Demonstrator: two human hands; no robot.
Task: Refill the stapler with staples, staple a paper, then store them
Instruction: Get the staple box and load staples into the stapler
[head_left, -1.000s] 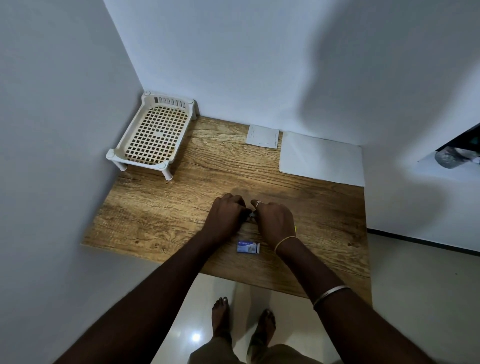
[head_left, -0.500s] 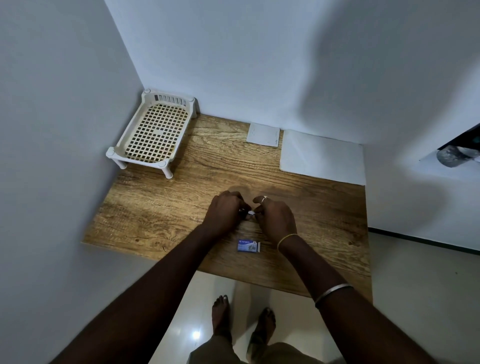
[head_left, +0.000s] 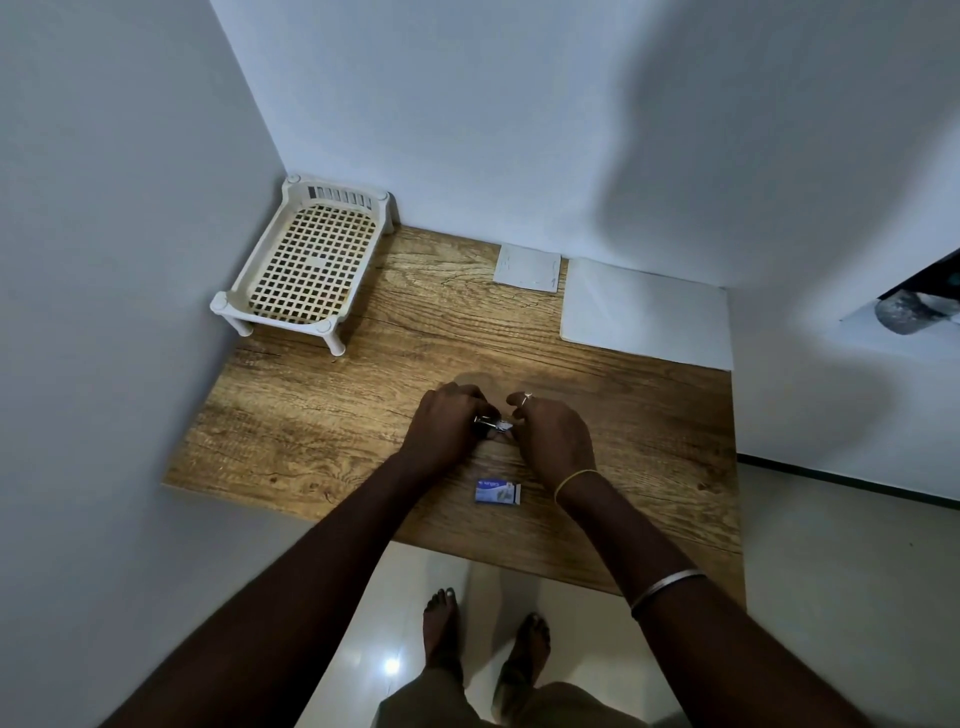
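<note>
— Where was the small metal stapler (head_left: 491, 423)?
— Mid wooden table (head_left: 322, 415), gripped in the curled left hand (head_left: 447, 431); the right hand (head_left: 553, 441) pinched its end.
— And the staples?
— The small blue staple box (head_left: 497, 491) lay just beside the right wrist.

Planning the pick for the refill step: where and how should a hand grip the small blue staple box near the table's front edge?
Pinch the staple box across its two long sides, coming straight down from above. It lies flat on the table, long axis left-right, with bare wood around it. The right hand and wrist sit close on its right, so avoid that side.
</note>
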